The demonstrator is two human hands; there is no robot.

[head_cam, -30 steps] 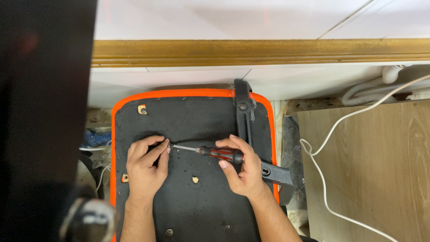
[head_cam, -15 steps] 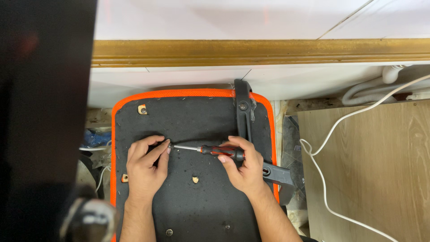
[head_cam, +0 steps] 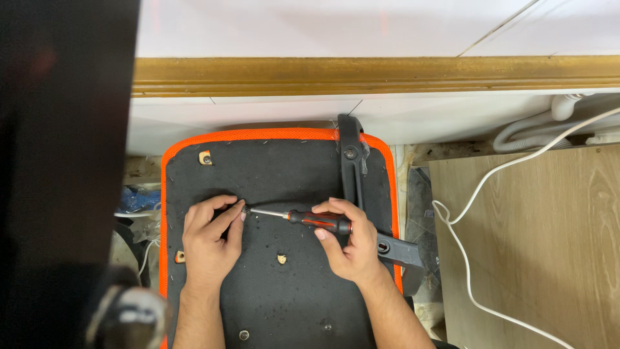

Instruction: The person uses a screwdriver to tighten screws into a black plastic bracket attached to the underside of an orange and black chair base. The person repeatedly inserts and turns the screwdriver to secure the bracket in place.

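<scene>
An upturned chair seat (head_cam: pixel 284 174), black underneath with an orange rim, lies below me. My right hand (head_cam: pixel 352 242) grips a screwdriver (head_cam: pixel 310 220) with a red and black handle, its shaft pointing left. The tip meets a small screw held against the seat by the fingertips of my left hand (head_cam: pixel 210 242). A black armrest bracket (head_cam: pixel 352 161) runs down the right side of the seat, partly under my right hand.
A gold trim strip (head_cam: pixel 374 74) crosses the white wall above. A wooden board (head_cam: pixel 536 252) lies at the right with a white cable (head_cam: pixel 465 258) over it. A dark panel (head_cam: pixel 64 148) fills the left. Small holes and fittings (head_cam: pixel 282 258) dot the seat.
Both hands stay in place on the seat. The screwdriver handle has turned slightly in my right hand; nothing else has moved.
</scene>
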